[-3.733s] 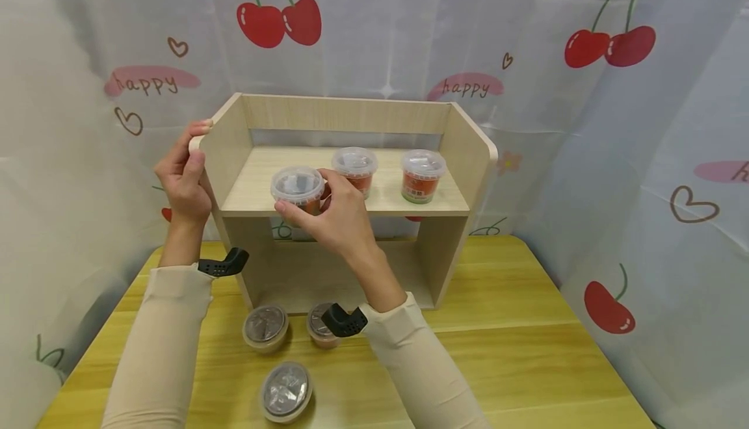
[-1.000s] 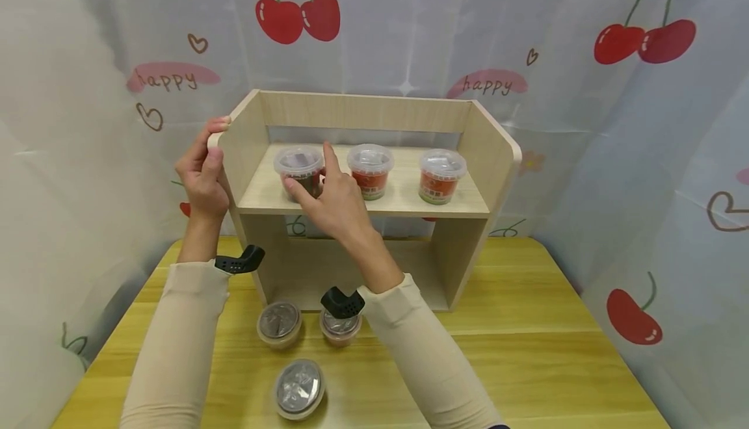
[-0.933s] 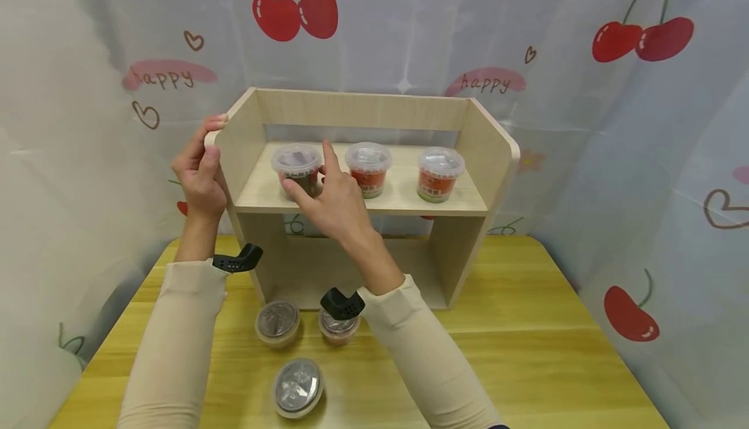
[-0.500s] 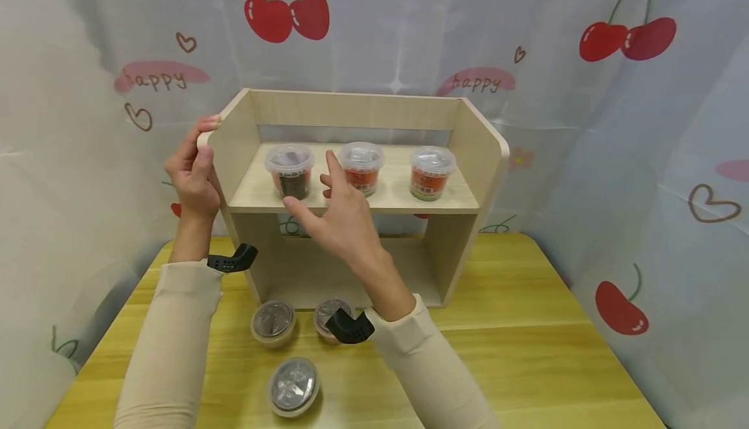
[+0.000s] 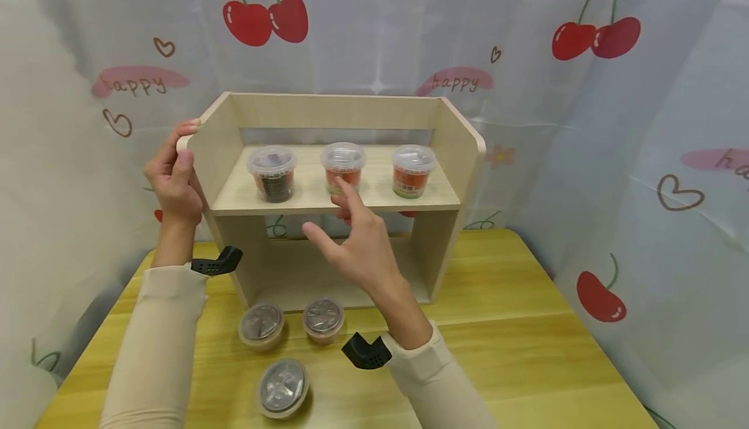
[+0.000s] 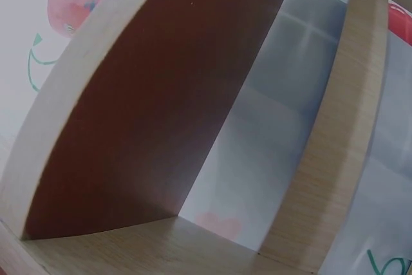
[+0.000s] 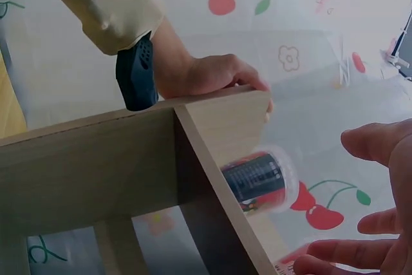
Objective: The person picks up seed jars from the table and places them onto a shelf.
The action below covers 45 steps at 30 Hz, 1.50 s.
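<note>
Against a white fabric backdrop [image 5: 374,39] printed with red cherries, a yellow wood-grain counter [image 5: 497,325] bears a pale wooden two-tier shelf [image 5: 339,112]. A person in cream sleeves grips the top front edge of the shelf's left side panel with the left hand [image 5: 175,185], while the right hand [image 5: 363,240] hangs in front of the unit, thumb and fingers spread wide and holding nothing.

Three clear-lidded plastic tubs with red labels stand in a row on the upper board: a left tub [image 5: 275,185], a middle tub [image 5: 342,156] and a right tub [image 5: 411,182]. The middle tub lies directly ahead of the right index fingertip, its axis vertical; the right hand is the nearer one, though whether they touch cannot be told. Three round cups with silvery tops, a near cup [image 5: 283,388], a left cup [image 5: 261,327] and a right cup [image 5: 324,318], sit on the counter, below the right hand and to its left.

The backdrop reads "happy" twice in full; the left tub's dark label panel carries print too small to read, and no brand is legible.
</note>
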Tool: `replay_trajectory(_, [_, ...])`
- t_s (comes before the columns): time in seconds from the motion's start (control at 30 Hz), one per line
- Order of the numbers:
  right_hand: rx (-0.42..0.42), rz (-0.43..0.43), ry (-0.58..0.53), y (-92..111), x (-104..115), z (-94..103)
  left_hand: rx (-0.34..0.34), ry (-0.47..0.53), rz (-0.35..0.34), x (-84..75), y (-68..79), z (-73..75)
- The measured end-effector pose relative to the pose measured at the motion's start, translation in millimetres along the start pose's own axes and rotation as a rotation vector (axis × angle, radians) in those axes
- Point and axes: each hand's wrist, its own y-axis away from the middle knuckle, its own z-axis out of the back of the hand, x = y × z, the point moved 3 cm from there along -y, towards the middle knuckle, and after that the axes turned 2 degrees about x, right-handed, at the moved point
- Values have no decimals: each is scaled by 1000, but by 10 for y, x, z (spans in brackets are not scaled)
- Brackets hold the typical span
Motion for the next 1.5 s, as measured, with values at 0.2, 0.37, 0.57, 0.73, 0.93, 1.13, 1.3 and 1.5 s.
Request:
replay_trajectory(0.2, [-11, -7, -12, 136, -106, -24, -30, 16, -12, -53, 0, 2])
replay_trajectory(0.37, [-26, 37, -34, 233, -197, -45, -44, 37, -24, -107, -12, -31])
replay_trajectory(0.57, [-46, 91, -48, 338, -298, -62, -42, 34, -26, -113, -31, -37])
replay_trajectory(0.73, [-69, 64, -51, 439, -369, -76, -41, 17, -26, -117, -37, -52])
replay_trajectory(0.93, [-74, 17, -48, 551, -494, -122, -44, 24, -25, -121, -33, -66])
replay_trajectory(1.13, [-83, 4, -54, 645, -601, -160, -27, 20, -29, -108, -27, -91])
replay_trajectory(1.3, [-82, -12, -52, 720, -689, -200, -26, 23, -28, -95, -17, -104])
replay_trajectory(1.5, [-57, -55, -55, 797, -804, -265, -30, 23, -29, -77, -11, -110])
